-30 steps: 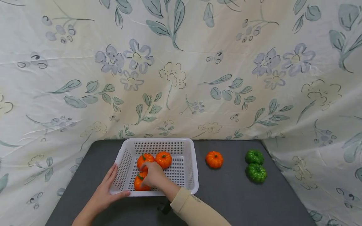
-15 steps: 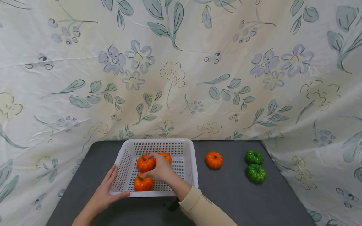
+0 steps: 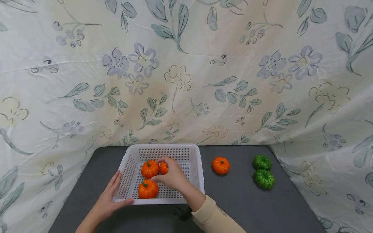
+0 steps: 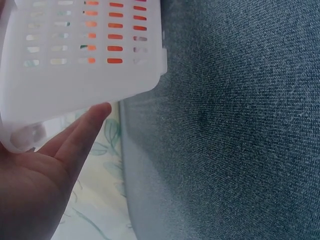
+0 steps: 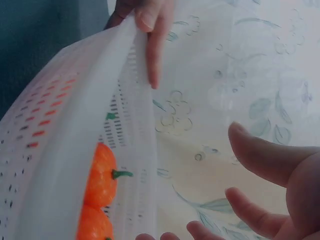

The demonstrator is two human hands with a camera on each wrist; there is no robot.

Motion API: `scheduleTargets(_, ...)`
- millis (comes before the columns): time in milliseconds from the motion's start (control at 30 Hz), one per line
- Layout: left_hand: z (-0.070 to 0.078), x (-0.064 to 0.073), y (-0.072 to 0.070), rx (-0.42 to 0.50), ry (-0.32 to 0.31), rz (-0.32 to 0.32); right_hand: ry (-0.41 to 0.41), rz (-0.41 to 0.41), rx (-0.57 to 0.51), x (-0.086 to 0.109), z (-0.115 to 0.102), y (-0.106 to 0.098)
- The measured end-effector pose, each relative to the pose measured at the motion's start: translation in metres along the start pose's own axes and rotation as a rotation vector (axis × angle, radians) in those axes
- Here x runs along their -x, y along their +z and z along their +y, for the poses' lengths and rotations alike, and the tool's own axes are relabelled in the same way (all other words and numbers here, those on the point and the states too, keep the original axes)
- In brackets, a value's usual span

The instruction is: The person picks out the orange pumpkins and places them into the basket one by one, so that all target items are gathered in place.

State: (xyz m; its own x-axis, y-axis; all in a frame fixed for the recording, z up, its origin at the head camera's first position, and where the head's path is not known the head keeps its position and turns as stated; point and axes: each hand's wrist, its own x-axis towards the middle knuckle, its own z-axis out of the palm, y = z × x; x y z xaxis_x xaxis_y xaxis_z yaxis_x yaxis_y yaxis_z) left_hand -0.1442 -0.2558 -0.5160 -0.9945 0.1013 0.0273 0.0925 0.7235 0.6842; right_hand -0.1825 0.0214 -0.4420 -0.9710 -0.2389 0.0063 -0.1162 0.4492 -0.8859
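Observation:
A white plastic basket (image 3: 192,194) with slotted walls stands on the dark table, three small orange pumpkins inside. In the head view, one pumpkin (image 3: 150,169) is at the left, another (image 3: 148,189) near the front wall, and the third (image 3: 163,168) is partly hidden behind my right hand (image 3: 173,174). That hand hovers over the basket, thumb and fingers spread apart, nothing between them. My left hand (image 3: 106,200) holds the basket's front left corner, thumb along the front rim and fingers against the left side. The left wrist view shows its fingers (image 4: 82,135) beside the basket wall.
Right of the basket, another orange pumpkin (image 3: 220,165) sits on the table (image 3: 233,200). Two green pumpkins (image 3: 262,162) lie close together farther right. A floral cloth (image 3: 186,81) hangs behind the table and along its sides.
My right hand has moved rightward from the left and front pumpkins, uncovering the front one and covering part of the third. The left hand and the basket stay in place.

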Motion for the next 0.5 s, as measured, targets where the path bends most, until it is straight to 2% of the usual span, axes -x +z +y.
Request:
scheduleTargets(367,0.0,0.0,0.002,-0.012,-0.005,0.009,-0.058,0.06,-0.005,0.011,0.009,-0.032)
scheduleTargets(500,0.002,0.002,0.002,-0.01,0.0,0.013,-0.038,0.066,-0.01,0.016,0.012,-0.043)
